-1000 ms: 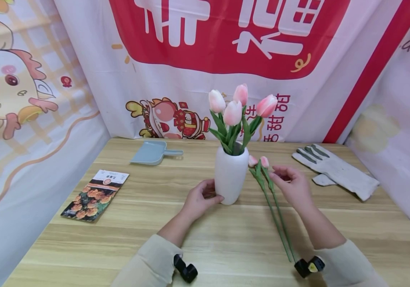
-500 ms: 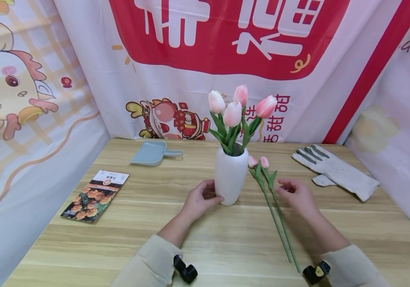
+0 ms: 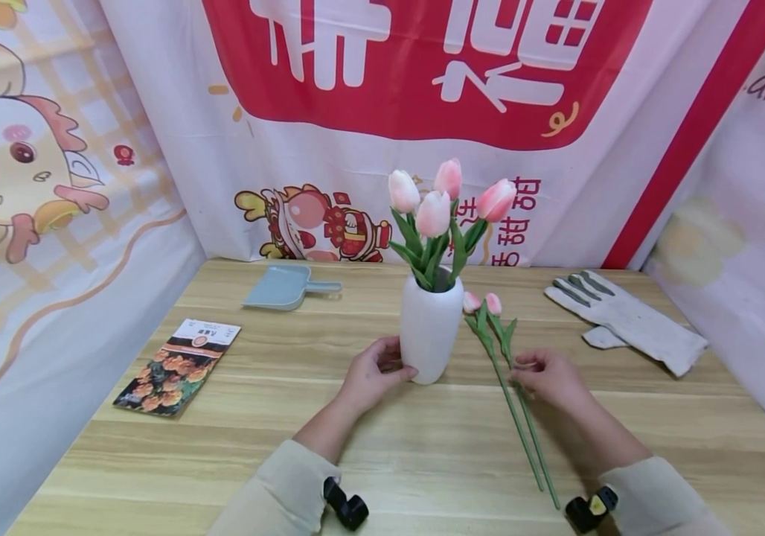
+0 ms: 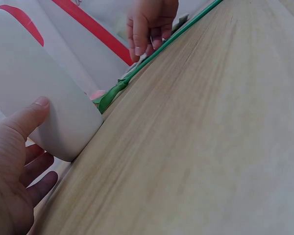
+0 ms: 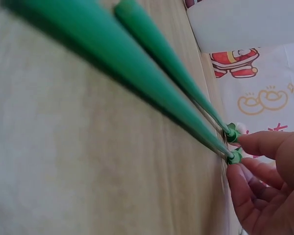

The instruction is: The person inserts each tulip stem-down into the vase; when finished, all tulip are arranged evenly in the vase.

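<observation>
A white vase [image 3: 431, 327] stands on the table with several pink and white artificial tulips [image 3: 433, 214] in it. My left hand [image 3: 372, 372] holds the vase low on its left side. The thumb lies across the front of its base, and the other fingers are partly behind it. Two more tulips [image 3: 515, 398] lie side by side to the right of the vase, stems towards me. My right hand [image 3: 550, 378] is at the upper stem of the right-hand tulip. In the right wrist view, its thumb and forefinger [image 5: 264, 143] stand apart on either side of that stem [image 5: 206, 137].
A pale blue dustpan [image 3: 280, 287] lies at the back left, with a flower-printed seed packet [image 3: 178, 366] nearer to me. White work gloves [image 3: 630, 320] lie at the back right. Printed cloth [image 3: 329, 149] hangs behind the table [image 3: 275, 346].
My right hand has come away from the tulip's leaves and down towards me to its stem. The right-hand tulip's stem end has shifted slightly towards me. The left hand and vase have stayed put.
</observation>
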A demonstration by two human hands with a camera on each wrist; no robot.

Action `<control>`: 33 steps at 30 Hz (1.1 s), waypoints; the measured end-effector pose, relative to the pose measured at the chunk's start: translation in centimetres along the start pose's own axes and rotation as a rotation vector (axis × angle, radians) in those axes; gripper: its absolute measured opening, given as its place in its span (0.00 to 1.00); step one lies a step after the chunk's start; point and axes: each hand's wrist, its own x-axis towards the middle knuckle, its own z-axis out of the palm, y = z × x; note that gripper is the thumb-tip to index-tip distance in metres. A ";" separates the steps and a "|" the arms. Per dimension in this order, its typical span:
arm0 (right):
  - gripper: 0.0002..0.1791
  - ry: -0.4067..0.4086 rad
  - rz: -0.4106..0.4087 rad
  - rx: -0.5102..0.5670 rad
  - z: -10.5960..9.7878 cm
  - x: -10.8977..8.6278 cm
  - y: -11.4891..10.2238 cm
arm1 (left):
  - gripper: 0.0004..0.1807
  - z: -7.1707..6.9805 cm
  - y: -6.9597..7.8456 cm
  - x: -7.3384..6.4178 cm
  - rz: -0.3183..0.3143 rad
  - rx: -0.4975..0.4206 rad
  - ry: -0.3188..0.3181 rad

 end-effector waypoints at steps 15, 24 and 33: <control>0.21 -0.038 0.071 -0.039 0.5 0.1 0.1 | 0.31 -0.2 -0.2 0.1 0.007 0.026 -0.007; 0.21 -0.041 0.080 0.003 0.3 -0.1 0.1 | 0.30 -0.1 0.3 -0.1 -0.002 0.016 -0.001; 0.26 -0.021 0.145 0.169 -0.4 -0.2 0.7 | 0.30 -0.1 0.0 0.0 0.001 0.020 0.000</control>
